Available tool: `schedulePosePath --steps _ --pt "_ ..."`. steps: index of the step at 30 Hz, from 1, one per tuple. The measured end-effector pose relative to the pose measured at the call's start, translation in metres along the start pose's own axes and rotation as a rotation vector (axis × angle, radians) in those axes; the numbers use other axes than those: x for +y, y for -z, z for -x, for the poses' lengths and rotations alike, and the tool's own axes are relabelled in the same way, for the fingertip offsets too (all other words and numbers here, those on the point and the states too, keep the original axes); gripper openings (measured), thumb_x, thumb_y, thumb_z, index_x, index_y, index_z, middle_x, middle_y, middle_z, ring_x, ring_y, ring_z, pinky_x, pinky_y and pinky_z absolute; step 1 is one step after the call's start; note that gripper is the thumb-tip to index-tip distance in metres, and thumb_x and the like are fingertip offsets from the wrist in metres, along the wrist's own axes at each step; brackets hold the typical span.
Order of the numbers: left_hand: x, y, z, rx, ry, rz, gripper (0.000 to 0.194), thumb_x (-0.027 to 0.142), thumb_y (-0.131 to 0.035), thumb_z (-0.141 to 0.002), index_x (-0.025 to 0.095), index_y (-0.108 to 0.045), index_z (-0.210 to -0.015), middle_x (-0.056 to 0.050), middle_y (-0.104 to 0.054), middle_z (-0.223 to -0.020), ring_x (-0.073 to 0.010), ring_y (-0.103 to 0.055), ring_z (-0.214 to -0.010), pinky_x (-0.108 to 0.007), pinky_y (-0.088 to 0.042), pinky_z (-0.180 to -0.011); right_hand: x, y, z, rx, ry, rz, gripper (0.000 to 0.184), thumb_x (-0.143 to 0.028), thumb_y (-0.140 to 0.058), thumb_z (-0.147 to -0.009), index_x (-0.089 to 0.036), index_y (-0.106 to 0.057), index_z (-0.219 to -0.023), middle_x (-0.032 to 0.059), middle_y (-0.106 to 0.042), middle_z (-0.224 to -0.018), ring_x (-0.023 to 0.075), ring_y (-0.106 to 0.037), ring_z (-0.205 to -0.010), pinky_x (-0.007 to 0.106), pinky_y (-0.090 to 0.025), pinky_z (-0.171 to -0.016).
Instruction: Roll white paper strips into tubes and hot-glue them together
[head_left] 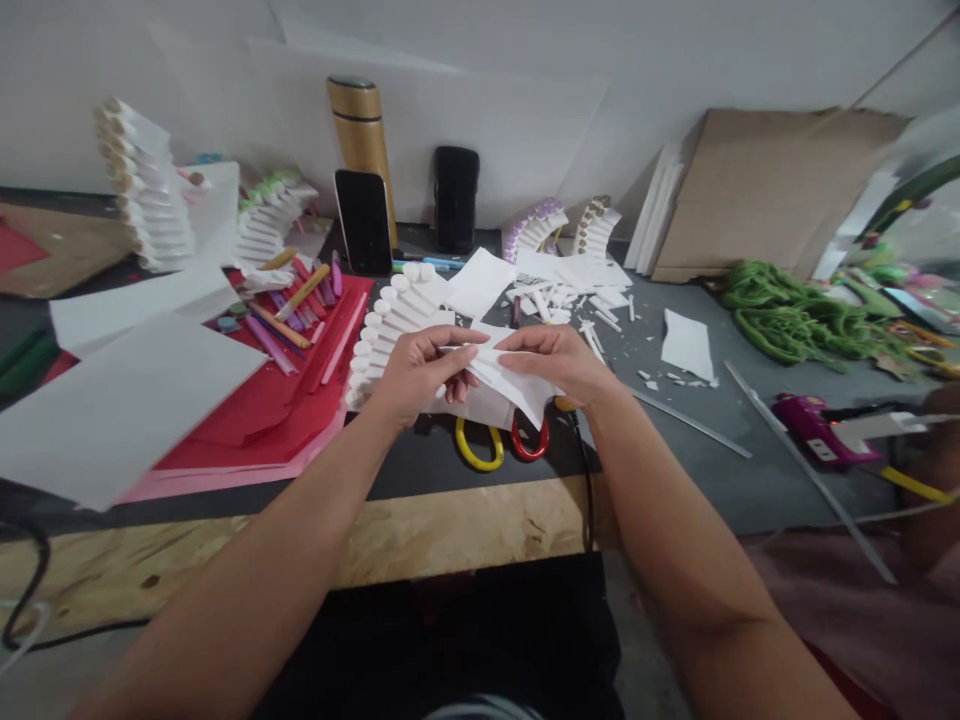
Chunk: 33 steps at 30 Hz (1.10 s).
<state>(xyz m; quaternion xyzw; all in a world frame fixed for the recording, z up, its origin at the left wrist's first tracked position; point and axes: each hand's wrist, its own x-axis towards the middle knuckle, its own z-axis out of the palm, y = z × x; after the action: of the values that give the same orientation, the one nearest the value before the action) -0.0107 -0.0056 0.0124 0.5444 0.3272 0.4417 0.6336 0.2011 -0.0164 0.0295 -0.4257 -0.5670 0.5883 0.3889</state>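
Observation:
Between my two hands, above the front part of the table, is a folded piece of white paper [517,383]. My left hand [427,368] pinches its left end between thumb and fingers. At the other end, my right hand [559,362] grips the paper with thumb and fingertips. Just below lie scissors with one yellow handle loop [480,447] and one red loop [531,440]; their blades are hidden under paper. Beside my left hand stands a fanned row of white paper pieces with round white tips [375,325].
Red paper sheets [225,430] with several rolled sticks lie left, near white sheets [127,400]. Two phones [365,222] and a gold flask [360,120] stand behind. Paper scraps [600,300], green yarn [780,310], a metal ruler [802,465] and a purple glue gun [814,428] lie right.

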Motion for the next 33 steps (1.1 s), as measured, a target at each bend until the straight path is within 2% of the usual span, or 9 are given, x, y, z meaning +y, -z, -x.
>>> schedulePosePath --steps 4,11,17,22,26,30,33 --pt "0.0019 -0.0019 -0.0005 -0.056 0.081 -0.009 0.037 0.038 -0.082 -0.072 0.010 -0.070 -0.095 -0.005 -0.071 -0.060 -0.0117 -0.060 -0.041 -0.020 -0.046 -0.041 0.0004 0.0007 -0.0003 0.030 -0.022 0.014 0.026 -0.036 -0.083 -0.072 -0.016 -0.075 -0.086 -0.0008 -0.070 -0.072 0.0087 -0.057 -0.059 0.023 -0.044 -0.055" --pt "0.0007 -0.0010 -0.0007 -0.012 0.080 -0.030 0.037 0.039 -0.085 -0.069 0.010 -0.068 -0.085 -0.005 -0.071 -0.058 -0.0126 -0.061 -0.041 -0.020 -0.047 -0.042 -0.0004 -0.0040 -0.0009 0.038 0.041 0.127 0.034 -0.032 -0.088 -0.065 -0.018 -0.069 -0.089 -0.0014 -0.069 -0.081 0.0104 -0.060 -0.071 0.023 -0.046 -0.066" --pt "-0.0030 0.0026 -0.0026 -0.034 0.051 0.027 0.038 0.036 -0.082 -0.073 0.008 -0.073 -0.097 -0.006 -0.072 -0.063 -0.0133 -0.063 -0.043 -0.021 -0.048 -0.042 0.0008 -0.0039 -0.0008 0.069 0.003 0.124 0.030 -0.036 -0.084 -0.070 -0.018 -0.069 -0.089 -0.0015 -0.068 -0.075 0.0090 -0.057 -0.060 0.021 -0.042 -0.055" --pt "-0.0018 0.0039 -0.0028 -0.041 0.030 0.065 0.039 0.034 -0.081 -0.076 0.008 -0.077 -0.104 -0.008 -0.074 -0.067 -0.0125 -0.064 -0.045 -0.021 -0.048 -0.044 -0.0001 -0.0035 0.0000 0.077 -0.023 0.043 0.033 -0.038 -0.082 -0.073 -0.020 -0.069 -0.098 -0.0018 -0.070 -0.067 0.0107 -0.058 -0.049 0.023 -0.044 -0.048" --pt "-0.0017 0.0055 -0.0016 -0.032 0.008 0.130 0.037 0.032 -0.081 -0.076 0.011 -0.078 -0.106 -0.006 -0.073 -0.065 -0.0113 -0.061 -0.043 -0.021 -0.047 -0.044 0.0029 -0.0008 -0.0010 0.105 0.123 0.021 0.026 -0.034 -0.084 -0.072 -0.022 -0.076 -0.094 -0.0015 -0.074 -0.077 0.0103 -0.062 -0.061 0.023 -0.049 -0.058" --pt "-0.0018 0.0061 -0.0013 -0.031 0.008 0.166 0.033 0.029 -0.082 -0.075 0.013 -0.078 -0.104 -0.005 -0.073 -0.067 -0.0108 -0.062 -0.048 -0.021 -0.049 -0.049 0.0041 -0.0001 -0.0006 0.146 0.265 0.173 0.020 -0.035 -0.082 -0.076 -0.026 -0.082 -0.093 0.0007 -0.078 -0.093 0.0154 -0.068 -0.084 0.028 -0.053 -0.075" --pt "-0.0017 0.0050 -0.0021 0.001 0.021 0.187 0.027 0.032 -0.081 -0.076 0.012 -0.078 -0.093 -0.006 -0.072 -0.067 -0.0104 -0.062 -0.051 -0.021 -0.048 -0.051 0.0021 -0.0028 0.0014 0.147 0.305 0.303 0.015 -0.032 -0.077 -0.080 -0.028 -0.083 -0.094 0.0011 -0.079 -0.094 0.0171 -0.069 -0.087 0.030 -0.053 -0.079"
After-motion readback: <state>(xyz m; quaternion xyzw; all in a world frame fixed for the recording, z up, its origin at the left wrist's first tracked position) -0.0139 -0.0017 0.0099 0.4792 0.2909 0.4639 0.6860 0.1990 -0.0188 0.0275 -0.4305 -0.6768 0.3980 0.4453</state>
